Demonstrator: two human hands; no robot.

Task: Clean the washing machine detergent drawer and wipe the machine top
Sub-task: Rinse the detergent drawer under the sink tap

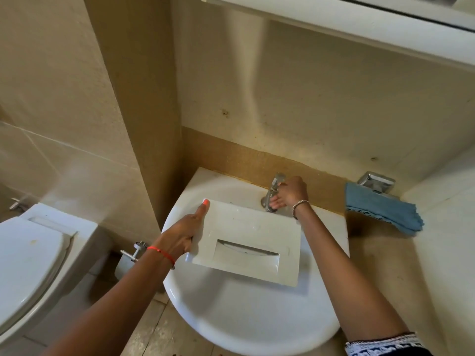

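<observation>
The left hand point(185, 232) grips the drawer point(246, 227) by its left edge, mid-frame; the right hand point(293, 192) holds the tap point(276, 178) just above.

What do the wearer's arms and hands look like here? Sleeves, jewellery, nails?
Both forearms are bare, with no sleeves or gloves. Left hand: thin red string bracelet at the wrist, thumbnail painted coral. Right hand: pale beaded bracelet at the wrist.
</observation>
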